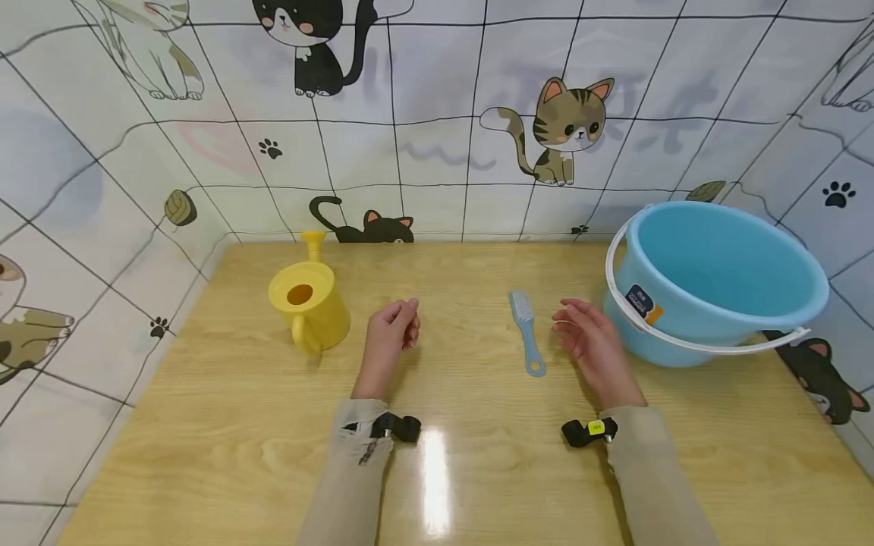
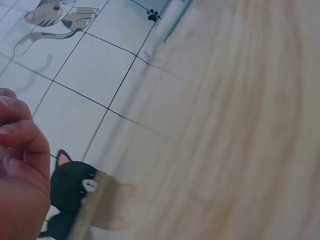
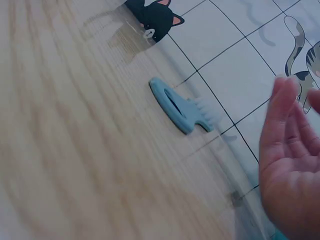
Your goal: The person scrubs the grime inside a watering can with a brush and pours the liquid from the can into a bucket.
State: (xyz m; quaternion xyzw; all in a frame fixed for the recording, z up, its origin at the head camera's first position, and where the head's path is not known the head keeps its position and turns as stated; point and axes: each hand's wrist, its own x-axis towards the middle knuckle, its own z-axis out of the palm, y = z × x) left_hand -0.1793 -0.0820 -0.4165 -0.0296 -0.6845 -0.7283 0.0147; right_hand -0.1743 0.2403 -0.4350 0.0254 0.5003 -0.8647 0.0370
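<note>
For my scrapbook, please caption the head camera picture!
A blue brush lies between two hands, with a yellow watering can and blue bucket alongside.

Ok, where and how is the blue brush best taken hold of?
Probably by its slim handle, with the right hand coming from the right: the brush lies flat, handle at the near end, bristles facing up at the far end, and that hand is nearest.

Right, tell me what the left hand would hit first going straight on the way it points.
Probably the cat-patterned back wall: ahead of the left hand, the way over the table looks free, passing between the yellow watering can and the blue brush. The hand's height is unclear.
</note>
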